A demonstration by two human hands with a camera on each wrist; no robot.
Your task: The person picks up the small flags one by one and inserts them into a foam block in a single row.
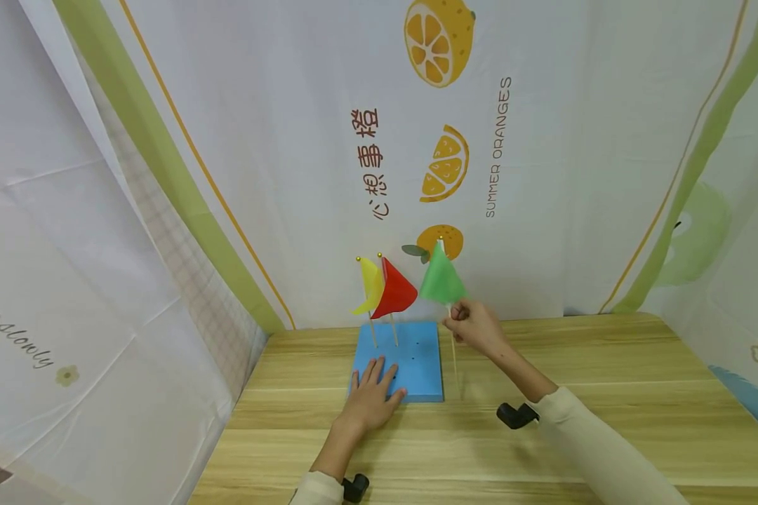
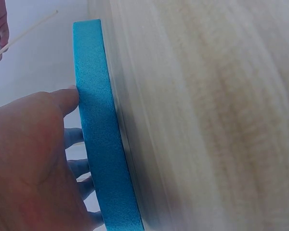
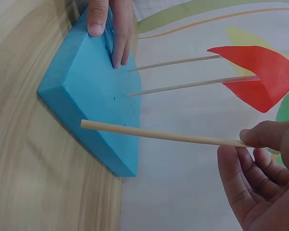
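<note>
A blue foam board (image 1: 424,382) with small holes lies on the table. At its back left stand a yellow flag (image 1: 371,286) and a red flag (image 1: 396,291), their thin wooden sticks set in the board. My left hand (image 1: 370,401) rests on the front left of the board with fingers spread. Just right of the board, my right hand (image 1: 478,328) pinches the stick of a green flag (image 1: 442,279) below its cloth. In the right wrist view that wooden stick (image 3: 159,134) points down, its lower end free beside the board.
The wooden table (image 1: 543,449) extends around the board on both sides. Behind it hangs a white curtain (image 1: 290,175) printed with oranges and lettering. Black wrist cameras, such as the one by the right sleeve (image 1: 516,416), sit at both wrists.
</note>
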